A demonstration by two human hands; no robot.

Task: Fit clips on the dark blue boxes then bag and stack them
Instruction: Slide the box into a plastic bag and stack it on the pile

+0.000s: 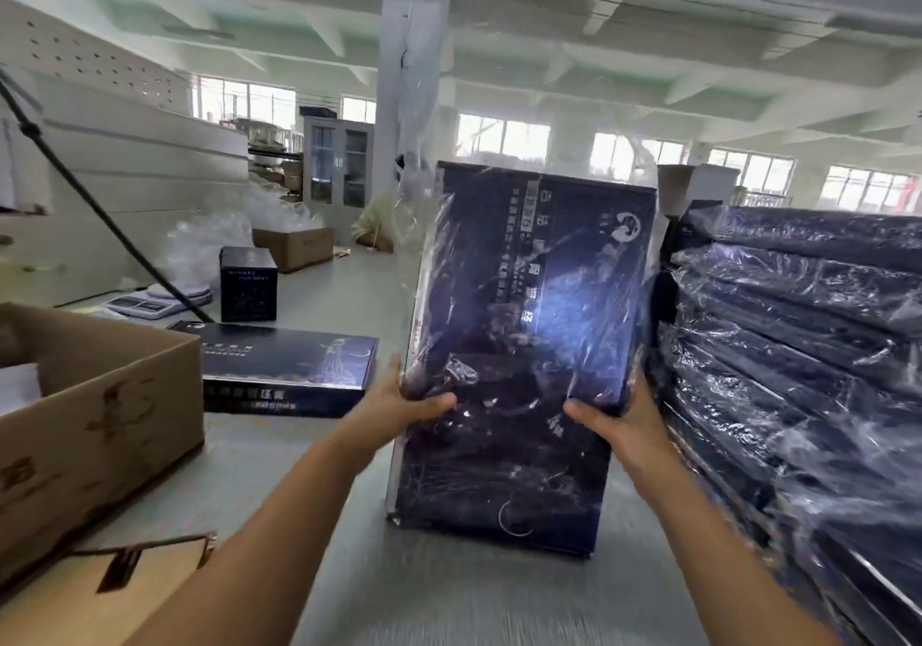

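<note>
Standing on end above the grey table (449, 590), a dark blue box (529, 336) sheathed in a clear bag (424, 146) is held between both hands; the loose bag mouth rises past the box's top edge. Left hand (399, 408): clasps the box's left edge low down, thumb laid across the front face, fingers hidden behind. Right hand (618, 426): clasps the right edge at about the same height, thumb on the front, fingers wrapped round the back. Whether the box's bottom edge touches the table cannot be told through the motion blur. Just right of the box: a stack (798, 356) of bagged dark blue boxes lying flat, near the right hand. Left of the box: an unbagged flat box (284, 371) lying on the table. Behind that: a small dark cube box (248, 284) standing upright, and a white scale (144, 302). Further left of the held box, at the near edge: an open carton (100, 421), with a flattened cardboard piece (100, 590) in front of it.
</note>
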